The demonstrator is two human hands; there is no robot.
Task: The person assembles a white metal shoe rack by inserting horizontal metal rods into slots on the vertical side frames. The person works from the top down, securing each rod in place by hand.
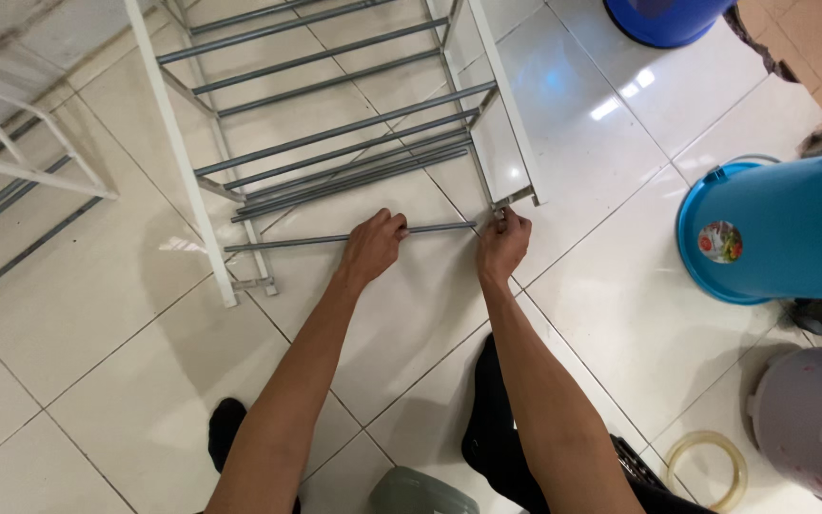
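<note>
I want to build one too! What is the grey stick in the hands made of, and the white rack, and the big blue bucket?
The grey rod, held by the left hand, looks like metal tubing: thin, straight, dull sheen. The rack's white side rails seem painted or coated metal, perhaps plastic; the look leaves it open. The blue bucket looks like smooth moulded plastic, evenly coloured. The right hand touches the rod's end.

One label in view: a small round sticker (720, 242), red and white with a patch of green, stuck on the side of the light blue plastic bucket (792, 238) lying at the right on the white tiled floor (620, 286). Its print is too small to make out. No packages, signs or screens visible.
</note>
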